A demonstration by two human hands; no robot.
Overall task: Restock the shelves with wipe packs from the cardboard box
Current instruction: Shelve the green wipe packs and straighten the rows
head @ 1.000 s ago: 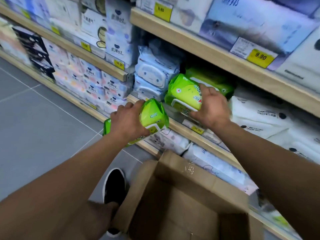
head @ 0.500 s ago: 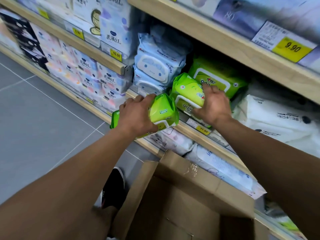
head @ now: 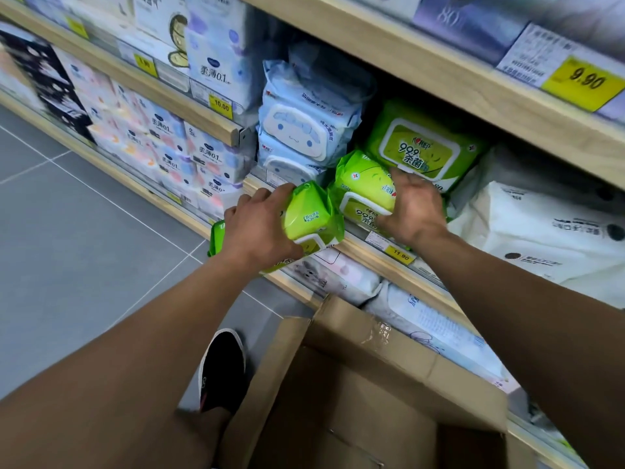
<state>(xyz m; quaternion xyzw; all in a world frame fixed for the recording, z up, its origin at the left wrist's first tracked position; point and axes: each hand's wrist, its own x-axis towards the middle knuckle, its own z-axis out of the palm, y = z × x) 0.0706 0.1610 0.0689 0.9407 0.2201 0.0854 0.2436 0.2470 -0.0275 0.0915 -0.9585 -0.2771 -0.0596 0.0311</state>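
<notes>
My left hand [head: 258,225] grips a green wipe pack [head: 313,220] just in front of the wooden shelf edge [head: 368,253]. My right hand [head: 414,208] holds a second green wipe pack [head: 363,189] resting on that shelf, in front of another green pack [head: 419,147] standing at the back. An open cardboard box [head: 372,384] stands below my arms, its flaps up; its inside looks dark.
Blue wipe packs [head: 304,126] are stacked left of the green ones, white packs [head: 548,231] to the right. A shelf above [head: 439,69] carries a 9.90 price tag. A black shoe [head: 223,370] stands on the grey tiled floor [head: 84,238] beside the box.
My right hand has pushed its green pack further onto the shelf. My left hand with its pack has risen closer to the shelf edge.
</notes>
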